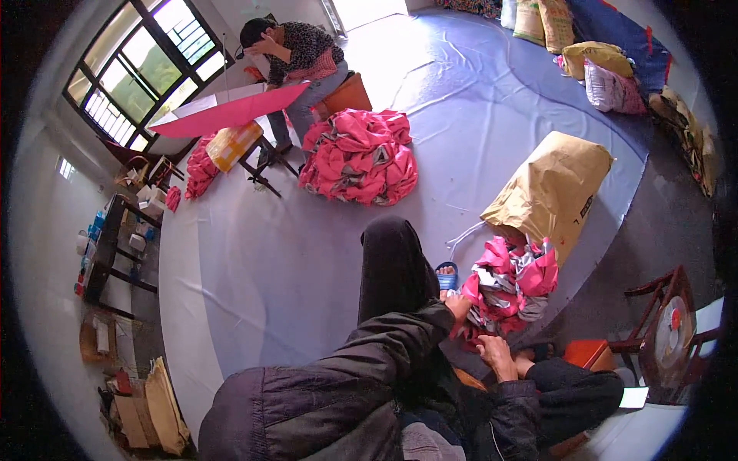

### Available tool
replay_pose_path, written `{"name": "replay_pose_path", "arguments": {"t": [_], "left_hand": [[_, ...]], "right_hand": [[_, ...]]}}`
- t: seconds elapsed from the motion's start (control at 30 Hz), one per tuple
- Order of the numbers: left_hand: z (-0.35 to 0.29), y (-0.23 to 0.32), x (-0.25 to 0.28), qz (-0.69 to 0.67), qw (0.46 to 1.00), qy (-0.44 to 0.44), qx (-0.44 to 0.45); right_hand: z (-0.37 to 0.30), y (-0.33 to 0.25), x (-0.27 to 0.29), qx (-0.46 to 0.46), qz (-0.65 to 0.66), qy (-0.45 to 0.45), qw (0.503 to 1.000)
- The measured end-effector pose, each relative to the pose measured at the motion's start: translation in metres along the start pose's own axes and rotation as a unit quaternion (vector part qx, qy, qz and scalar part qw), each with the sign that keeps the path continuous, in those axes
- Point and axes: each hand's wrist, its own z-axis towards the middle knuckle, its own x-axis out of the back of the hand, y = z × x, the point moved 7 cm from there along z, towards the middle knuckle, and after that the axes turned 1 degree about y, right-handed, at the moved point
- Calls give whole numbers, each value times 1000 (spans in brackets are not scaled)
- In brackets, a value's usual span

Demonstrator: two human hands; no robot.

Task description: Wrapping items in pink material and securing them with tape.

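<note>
A heap of pink and grey fabric (503, 288) spills from the mouth of a large brown paper sack (550, 184) that lies on its side, to the right of my knee. My left hand (459, 306) is closed on the heap's left edge, its fingers partly hidden. Close by, my right hand (498, 356) pinches a pink edge of the same fabric on the near side. Both forearms wear dark sleeves. A foot in a blue slipper (447, 275) shows just beyond my left hand.
Across the sheeted floor (300, 269) a person (296, 58) sits by a pink-edged board (231, 111). A big pink fabric pile (360, 157) lies beside them. At right stands a wooden chair (667, 330). Filled sacks (611, 84) line the far right; a dark bench (115, 253) is left.
</note>
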Motion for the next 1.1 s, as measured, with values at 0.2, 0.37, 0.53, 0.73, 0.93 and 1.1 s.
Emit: {"name": "replay_pose_path", "arguments": {"t": [0.2, 0.37, 0.53, 0.73, 0.93, 1.1], "left_hand": [[6, 57, -9, -2, 989, 147, 26], [19, -49, -24, -71, 898, 432, 40], [-1, 16, -20, -88, 985, 148, 23], [-25, 12, 17, 35, 991, 119, 48], [-26, 7, 10, -43, 993, 110, 16], [-24, 12, 14, -86, 992, 88, 22]], "right_hand": [[-30, 34, 1, -55, 4, 34, 998], [14, -36, 10, 33, 10, 25, 999], [-11, 22, -9, -20, 2, 26, 999], [-5, 7, -9, 22, -8, 23, 999], [5, -1, 1, -37, -16, -40, 998], [3, 0, 7, -49, 5, -36, 998]]}}
